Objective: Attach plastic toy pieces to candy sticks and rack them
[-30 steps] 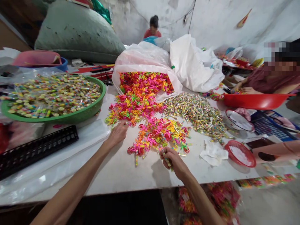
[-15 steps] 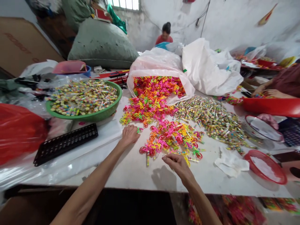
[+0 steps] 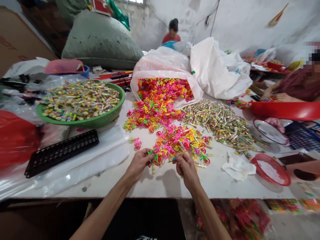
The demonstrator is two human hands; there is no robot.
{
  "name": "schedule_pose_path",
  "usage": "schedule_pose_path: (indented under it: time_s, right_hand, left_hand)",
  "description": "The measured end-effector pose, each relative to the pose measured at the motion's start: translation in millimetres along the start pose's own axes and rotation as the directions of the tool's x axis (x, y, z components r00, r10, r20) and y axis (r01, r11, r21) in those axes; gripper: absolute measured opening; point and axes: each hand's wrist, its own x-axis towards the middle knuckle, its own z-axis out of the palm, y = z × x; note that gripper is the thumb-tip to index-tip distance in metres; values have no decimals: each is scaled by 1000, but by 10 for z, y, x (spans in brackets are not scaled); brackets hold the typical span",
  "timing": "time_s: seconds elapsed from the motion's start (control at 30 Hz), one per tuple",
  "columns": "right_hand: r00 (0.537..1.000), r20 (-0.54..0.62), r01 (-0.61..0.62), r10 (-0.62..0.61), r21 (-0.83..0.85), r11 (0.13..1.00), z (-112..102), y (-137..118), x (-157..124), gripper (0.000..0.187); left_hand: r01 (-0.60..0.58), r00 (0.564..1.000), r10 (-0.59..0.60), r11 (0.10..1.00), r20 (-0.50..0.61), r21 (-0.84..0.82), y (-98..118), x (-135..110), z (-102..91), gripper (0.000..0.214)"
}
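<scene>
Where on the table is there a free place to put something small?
Bare tabletop shows between the right hand and the crumpled paper, and between the plastic sheeting and the left hand. Beyond the hands, colourful pieces crowd it.

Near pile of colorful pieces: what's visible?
The near pile is a loose jumble of small plastic-looking pieces, some ring-shaped, in pink, yellow, orange, red and green, with striped tubes mixed in. It lies on the white table; its far left side meets the larger heap spilling from the bag. The left hand pinches a green piece at the pile's near edge; the right hand is also there, its grip unclear.
</scene>
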Motion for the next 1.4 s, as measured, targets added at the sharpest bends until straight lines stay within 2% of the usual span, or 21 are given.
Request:
schedule_pose_path:
  time_s: [0.07, 0.17, 0.43, 0.5, 0.57, 0.67, 0.73, 0.83, 0.9, 1.13, 1.2, 1.27, 1.33, 1.4]
  right_hand:
    - [999, 33, 3, -4, 36, 999, 36, 12, -2, 21]
    - [996, 94, -12, 7, 47, 999, 71, 21, -22, 20]
    - [969, 216, -148, 118, 133, 980, 17, 46, -56, 18]
    - [966, 229, -153, 120, 134, 979, -5, 58, -72, 17]
    - [976, 202, -103, 83, 93, 990, -13, 66, -107, 17]
    - [993, 117, 15, -6, -81, 997, -3, 77, -178, 17]
    - [996, 88, 44, -30, -161, 986, 0, 88, -212, 17]
    - [996, 87, -10, 15, -54, 998, -16, 106, -211, 20]
    - [993, 104, -61, 56, 42, 997, -35, 109, -183, 21]
    - [976, 197, -113, 94, 90, 989, -71, 82, -147, 17]
    - [980, 186, -76, 70, 28, 997, -45, 87, -176, 17]
    - [993, 115, 2, 10, -101, 995, -6, 91, -214, 18]
    - [998, 52, 49, -38, -222, 974, 26, 84, -244, 20]
    - [998, 41, 53, -43, -280, 959, 25, 59, -244, 22]
  left_hand:
    - [85, 995, -79, 991, 57, -103, -53, -103, 60, 23]
    - [155, 987, -143, 972, 80, -177, -69, -155, 102, 25]
    - [196, 974, -166, 959, 153, -205, -91, -192, 156, 25]
    - [179, 978, -150, 963, 147, -202, -128, -208, 165, 24]
    - [120, 989, -102, 977, 107, -175, -160, -216, 174, 21]
    - [-18, 999, 15, 997, -32, -74, -183, -203, 188, 19]
    - [-20, 998, 17, 998, -59, -51, -181, -183, 195, 19]
    - [123, 992, -116, 974, 50, -189, -170, -160, 206, 20]
    - [183, 981, -154, 942, 120, -281, -164, -162, 216, 23]
    - [197, 966, -145, 950, 215, -242, -152, -229, 224, 27]
    - [139, 982, -109, 970, 156, -199, -174, -232, 220, 23]
    - [34, 999, -30, 991, 32, -126, -210, -227, 228, 20]
    - [-45, 998, 43, 998, -55, -50, -239, -218, 247, 18]
    - [-78, 995, 80, 996, -60, 36, -234, -205, 266, 17]
